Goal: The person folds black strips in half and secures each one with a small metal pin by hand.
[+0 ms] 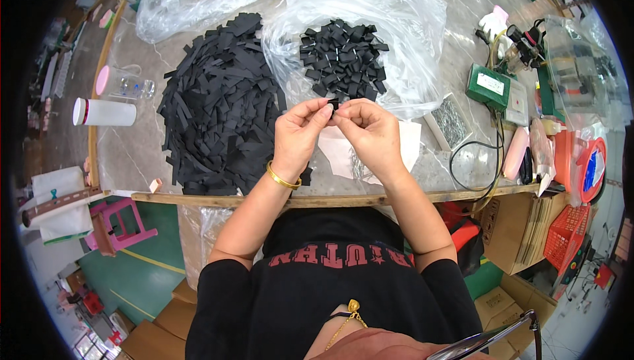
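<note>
Between the fingertips of both hands is a small folded black strip [334, 104], held just above the table. My left hand [297, 137], with a gold bangle at the wrist, pinches one side of it. My right hand [371, 134] pinches the other side, thumb and forefinger together. To the left lies a large heap of flat black strips [218, 109]. Beyond my hands, a smaller pile of folded black pieces [343, 60] rests on a clear plastic bag [413, 23]. Under my right hand is a pale paper sheet [335, 154] with thin metal bits on it, partly hidden.
A shallow tray of thin metal pieces [450, 122] sits at the right, near a green box [487, 87] with looping black cables. A white tumbler [109, 112] and a clear bottle [129, 86] lie at the left. A wooden strip [330, 199] edges the table.
</note>
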A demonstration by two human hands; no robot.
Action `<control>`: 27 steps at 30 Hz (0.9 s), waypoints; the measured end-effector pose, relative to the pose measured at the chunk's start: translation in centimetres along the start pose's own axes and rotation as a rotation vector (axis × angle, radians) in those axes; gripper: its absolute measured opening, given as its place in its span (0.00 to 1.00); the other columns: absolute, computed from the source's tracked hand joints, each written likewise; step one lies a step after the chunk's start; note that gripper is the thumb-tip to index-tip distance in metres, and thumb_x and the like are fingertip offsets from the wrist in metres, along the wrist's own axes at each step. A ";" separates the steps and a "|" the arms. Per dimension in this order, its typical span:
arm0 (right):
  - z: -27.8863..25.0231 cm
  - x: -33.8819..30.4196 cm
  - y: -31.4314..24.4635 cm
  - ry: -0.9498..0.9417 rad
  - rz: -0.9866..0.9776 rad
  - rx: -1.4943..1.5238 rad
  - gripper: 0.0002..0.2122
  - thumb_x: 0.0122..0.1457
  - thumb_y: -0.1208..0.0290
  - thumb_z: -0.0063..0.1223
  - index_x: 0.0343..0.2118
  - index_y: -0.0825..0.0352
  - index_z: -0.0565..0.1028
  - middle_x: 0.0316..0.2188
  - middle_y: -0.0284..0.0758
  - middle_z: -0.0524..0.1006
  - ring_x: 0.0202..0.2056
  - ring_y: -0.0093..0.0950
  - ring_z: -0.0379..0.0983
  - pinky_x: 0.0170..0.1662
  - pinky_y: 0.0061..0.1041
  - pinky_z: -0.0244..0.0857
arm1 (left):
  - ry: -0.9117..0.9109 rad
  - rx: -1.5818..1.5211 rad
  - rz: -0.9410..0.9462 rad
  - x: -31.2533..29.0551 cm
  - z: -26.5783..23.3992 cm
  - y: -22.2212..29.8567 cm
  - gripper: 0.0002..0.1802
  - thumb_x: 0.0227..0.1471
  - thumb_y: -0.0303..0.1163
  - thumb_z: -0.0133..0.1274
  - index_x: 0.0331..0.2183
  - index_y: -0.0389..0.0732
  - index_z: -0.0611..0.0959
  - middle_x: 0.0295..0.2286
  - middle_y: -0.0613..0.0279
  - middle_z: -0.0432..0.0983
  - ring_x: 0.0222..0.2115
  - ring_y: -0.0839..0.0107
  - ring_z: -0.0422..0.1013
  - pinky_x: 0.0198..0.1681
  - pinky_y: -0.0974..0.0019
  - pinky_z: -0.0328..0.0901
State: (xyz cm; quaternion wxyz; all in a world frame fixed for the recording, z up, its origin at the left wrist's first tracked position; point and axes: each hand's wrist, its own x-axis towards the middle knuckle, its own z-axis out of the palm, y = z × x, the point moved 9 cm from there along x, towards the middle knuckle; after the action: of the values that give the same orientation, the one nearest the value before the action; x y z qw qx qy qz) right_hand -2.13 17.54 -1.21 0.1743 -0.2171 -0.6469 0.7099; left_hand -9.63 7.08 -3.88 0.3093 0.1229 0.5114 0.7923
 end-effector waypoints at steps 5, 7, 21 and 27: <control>0.0 0.1 0.6 0.002 0.123 0.086 0.05 0.50 0.82 0.53 0.31 0.74 0.73 0.25 0.33 0.76 0.27 0.15 0.71 0.29 0.11 0.63 | 0.011 -0.032 0.017 -0.1 0.0 0.2 0.11 0.50 0.24 0.52 0.37 0.30 0.77 0.30 0.60 0.75 0.29 0.76 0.72 0.36 0.74 0.68; -0.1 -0.1 0.8 0.007 0.152 0.122 0.04 0.50 0.82 0.54 0.29 0.74 0.73 0.27 0.33 0.76 0.26 0.15 0.70 0.30 0.11 0.62 | 0.033 -0.007 0.013 -0.1 -0.2 0.2 0.11 0.50 0.24 0.52 0.37 0.30 0.77 0.30 0.60 0.75 0.29 0.76 0.72 0.35 0.74 0.68; -1.0 0.4 -1.8 0.046 -0.122 -0.264 0.03 0.50 0.81 0.53 0.28 0.70 0.75 0.22 0.32 0.75 0.23 0.19 0.71 0.25 0.19 0.64 | -0.164 0.261 -0.084 0.1 1.1 0.7 0.09 0.52 0.26 0.49 0.35 0.30 0.76 0.27 0.64 0.74 0.26 0.80 0.70 0.31 0.77 0.67; -1.1 -0.1 -1.8 0.189 -0.177 -0.132 0.01 0.51 0.82 0.51 0.27 0.73 0.74 0.22 0.34 0.74 0.24 0.19 0.72 0.27 0.17 0.67 | -0.011 0.079 0.060 -0.5 1.8 0.7 0.09 0.51 0.22 0.49 0.37 0.31 0.75 0.29 0.61 0.74 0.29 0.76 0.72 0.34 0.74 0.69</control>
State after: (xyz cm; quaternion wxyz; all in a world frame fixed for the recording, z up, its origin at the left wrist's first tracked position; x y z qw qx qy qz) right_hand -1.50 18.55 0.50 0.2820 -0.2360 -0.6894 0.6241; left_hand -8.53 7.87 -2.41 0.2829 0.1548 0.5367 0.7797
